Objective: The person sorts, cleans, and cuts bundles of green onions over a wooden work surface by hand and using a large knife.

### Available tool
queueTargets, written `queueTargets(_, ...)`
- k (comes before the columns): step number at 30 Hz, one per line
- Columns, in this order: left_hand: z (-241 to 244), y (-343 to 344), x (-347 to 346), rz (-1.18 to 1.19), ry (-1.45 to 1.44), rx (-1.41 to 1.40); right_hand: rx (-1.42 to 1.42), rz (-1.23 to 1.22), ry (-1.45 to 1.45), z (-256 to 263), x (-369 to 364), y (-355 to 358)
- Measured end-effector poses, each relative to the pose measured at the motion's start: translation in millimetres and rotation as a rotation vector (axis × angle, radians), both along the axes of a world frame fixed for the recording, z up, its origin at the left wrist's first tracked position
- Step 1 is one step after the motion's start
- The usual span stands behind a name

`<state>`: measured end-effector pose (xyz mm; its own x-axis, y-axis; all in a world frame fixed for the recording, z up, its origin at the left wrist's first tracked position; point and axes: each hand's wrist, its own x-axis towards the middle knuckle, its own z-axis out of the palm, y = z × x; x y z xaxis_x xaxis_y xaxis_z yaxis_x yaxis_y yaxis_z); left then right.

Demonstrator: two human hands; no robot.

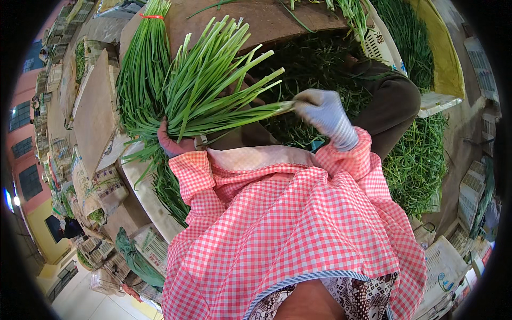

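Note:
My left hand (176,140), in a dusty glove, holds a loose, fanned-out bunch of long green leaves, likely garlic chives (204,92), from below near its leafy end. Its pale stem ends point up and to the right. At the lower right of the bunch, my gloved right hand (318,108) is slightly blurred, its fingers closed around the pale ends of a few stems (284,107). Just left of the loose bunch lies another bunch of leaves (144,72), tied near its top with a red band (152,17).
A brown board (208,32) lies ahead with stray leaves and stems on it. Dark green trimmings (316,72) fill the space beneath its edge. A yellow-lined crate (446,52) of leaves stands at the upper right, above a heap of cut greens (418,164). Stacked crates line the left.

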<state>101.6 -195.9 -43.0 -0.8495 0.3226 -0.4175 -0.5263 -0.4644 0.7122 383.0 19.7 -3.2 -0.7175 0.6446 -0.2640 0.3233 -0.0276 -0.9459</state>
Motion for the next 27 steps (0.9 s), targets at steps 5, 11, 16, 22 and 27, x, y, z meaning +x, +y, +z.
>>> queueTargets(5,-5,-5,-2,-0.073,0.013,0.046,0.735,-0.406,-0.212,-4,92,101)
queueTargets(11,-9,-11,-6,-0.058,0.028,0.024,0.919,-0.168,-0.558,0,95,128)
queueTargets(16,-13,-8,-7,-0.078,0.036,0.112,0.374,0.301,-0.074,-4,-19,44)
queueTargets(22,-11,-6,-4,-0.031,0.068,0.095,0.055,0.563,-0.098,-14,-71,5)
queueTargets(27,-2,0,4,-0.051,-0.012,0.07,0.113,0.332,-0.063,-29,-50,24)
